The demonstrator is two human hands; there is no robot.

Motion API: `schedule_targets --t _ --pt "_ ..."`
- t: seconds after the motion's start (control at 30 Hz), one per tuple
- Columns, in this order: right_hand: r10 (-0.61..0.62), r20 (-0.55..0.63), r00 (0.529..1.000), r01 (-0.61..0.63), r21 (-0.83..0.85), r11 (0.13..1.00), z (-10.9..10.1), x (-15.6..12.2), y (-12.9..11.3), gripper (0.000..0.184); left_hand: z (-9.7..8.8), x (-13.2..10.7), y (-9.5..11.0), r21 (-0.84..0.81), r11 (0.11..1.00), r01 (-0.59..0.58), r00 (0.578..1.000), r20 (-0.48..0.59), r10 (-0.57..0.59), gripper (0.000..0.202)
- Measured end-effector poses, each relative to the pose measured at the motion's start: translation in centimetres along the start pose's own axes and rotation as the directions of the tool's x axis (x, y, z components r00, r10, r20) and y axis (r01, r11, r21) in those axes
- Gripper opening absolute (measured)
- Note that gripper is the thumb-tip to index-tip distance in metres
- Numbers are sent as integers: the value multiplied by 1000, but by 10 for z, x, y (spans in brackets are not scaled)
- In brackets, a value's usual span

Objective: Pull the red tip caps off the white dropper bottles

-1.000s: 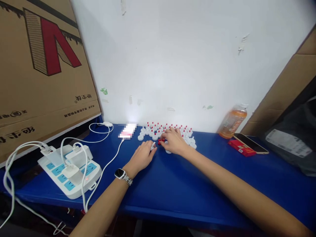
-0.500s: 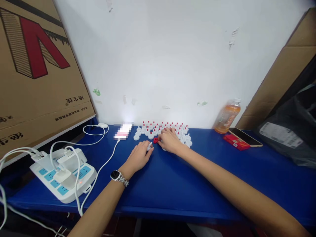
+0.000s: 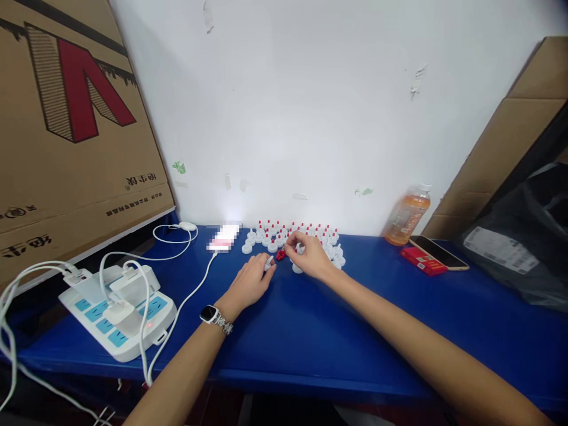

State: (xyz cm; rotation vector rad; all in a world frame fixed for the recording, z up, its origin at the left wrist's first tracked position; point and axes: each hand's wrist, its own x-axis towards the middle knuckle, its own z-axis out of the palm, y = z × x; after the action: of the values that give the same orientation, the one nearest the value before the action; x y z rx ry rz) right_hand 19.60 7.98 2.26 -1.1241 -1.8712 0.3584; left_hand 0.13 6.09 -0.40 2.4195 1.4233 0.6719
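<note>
My left hand (image 3: 254, 281) is closed on a small white nozzle cap (image 3: 268, 264), which pokes out between thumb and fingers. Just to its right lies a little pile of red tips (image 3: 280, 255) on the blue table. My right hand (image 3: 309, 255) hovers at that pile with thumb and forefinger pinched; whatever is between them is too small to make out. A white cap (image 3: 297, 269) sits below the right palm. Behind both hands stand several white nozzle caps (image 3: 267, 241), many topped with red tips, partly hidden by the right hand.
At left a power strip (image 3: 119, 346) with plugs and white cables takes up the table (image 3: 284, 331), near a lit phone (image 3: 225, 236). On the right are a drink bottle (image 3: 407, 216), a red packet (image 3: 423, 261), another phone (image 3: 439, 253) and a dark plastic bag (image 3: 528, 248).
My right hand has drawn back slightly from the red tips, its fingers now raised in a pinch, uncovering a white cap. The left hand keeps its hold. The head view has shifted a little.
</note>
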Motion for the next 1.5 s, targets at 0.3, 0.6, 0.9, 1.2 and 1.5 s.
schedule_targets --t 0.3,0.6,0.9,1.2,1.5 --pt "64 34 997 -72 373 925 16 -18 0 17 3 -1 3 -73 996 -54 997 -52 51 26" --pt "96 126 987 -149 540 829 13 -21 4 28 2 -6 11 -145 978 -148 989 -38 144 30" --pt "177 -111 978 -90 542 835 26 -24 -12 22 12 0 9 -263 948 -181 980 -126 153 55" --pt "77 -113 991 -25 400 916 28 -22 -22 15 14 1 3 -255 957 -140 986 -122 112 66" --pt "-22 98 995 15 68 998 11 55 -3 3 -3 4 -8 -67 984 167 977 -121 -175 37"
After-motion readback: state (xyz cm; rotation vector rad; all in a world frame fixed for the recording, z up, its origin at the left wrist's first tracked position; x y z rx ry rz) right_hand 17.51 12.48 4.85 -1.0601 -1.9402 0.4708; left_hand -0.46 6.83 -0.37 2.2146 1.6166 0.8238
